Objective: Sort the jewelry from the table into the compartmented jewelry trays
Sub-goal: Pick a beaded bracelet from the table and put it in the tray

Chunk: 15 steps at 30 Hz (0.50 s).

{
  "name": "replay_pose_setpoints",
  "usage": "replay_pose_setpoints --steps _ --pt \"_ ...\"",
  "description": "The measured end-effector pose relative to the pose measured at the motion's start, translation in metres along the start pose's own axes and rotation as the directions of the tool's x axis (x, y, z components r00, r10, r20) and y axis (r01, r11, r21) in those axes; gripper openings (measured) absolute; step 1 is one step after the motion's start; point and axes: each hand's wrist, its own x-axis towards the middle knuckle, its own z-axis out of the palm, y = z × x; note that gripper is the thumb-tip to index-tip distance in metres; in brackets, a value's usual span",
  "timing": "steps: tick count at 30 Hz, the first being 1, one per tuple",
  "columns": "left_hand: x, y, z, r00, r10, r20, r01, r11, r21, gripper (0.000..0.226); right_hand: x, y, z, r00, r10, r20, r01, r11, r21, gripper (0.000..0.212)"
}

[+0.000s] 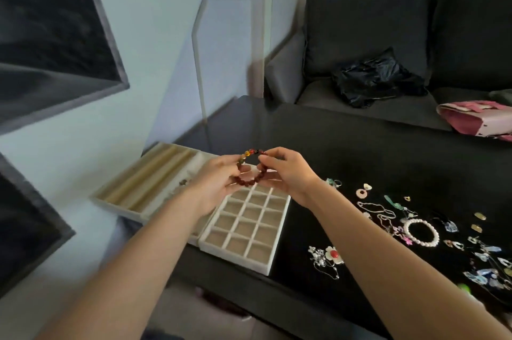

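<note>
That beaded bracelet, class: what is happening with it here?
A person holds a dark red beaded bracelet in the air, left hand and right hand each pinching a side, above a white gridded tray. A white pearl bracelet and other pieces lie unsorted on the black table.

One head-worn view looks forward and down, close over the table [360, 151].
</note>
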Motion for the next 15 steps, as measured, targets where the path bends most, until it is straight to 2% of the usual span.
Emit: replay_pose_setpoints --steps 3,5,7,9,12,15 --pt "0.006 -0.001 -0.042 0.990 -0.004 -0.140 0.027 0.986 0.166 0.036 0.024 0.000 0.036 1.000 -0.003 -0.017 0.001 0.996 -0.090 0.003" --pt "0.016 -0.004 -0.074 0.974 0.063 -0.220 0.026 0.925 0.379 0.043 0.045 0.004 0.061 0.999 -0.008 -0.043 0.000 0.985 -0.174 0.004" --pt "0.023 -0.007 -0.097 0.959 0.188 -0.211 -0.017 0.785 0.620 0.050 0.065 0.010 0.077 0.996 -0.048 -0.076 0.022 0.949 -0.315 0.012" --pt "0.027 -0.016 -0.116 0.947 0.281 -0.157 -0.063 0.641 0.765 0.055 0.083 0.016 0.092 0.992 -0.076 -0.102 0.030 0.918 -0.396 0.011" --pt "0.030 -0.033 -0.132 0.941 0.308 -0.139 -0.015 0.448 0.894 0.051 0.108 0.023 0.108 0.987 -0.058 -0.148 0.010 0.952 -0.305 0.002" --pt "0.034 -0.047 -0.137 0.923 0.359 -0.139 0.023 0.309 0.951 0.043 0.124 0.028 0.120 0.979 -0.051 -0.199 -0.006 0.961 -0.278 0.008"
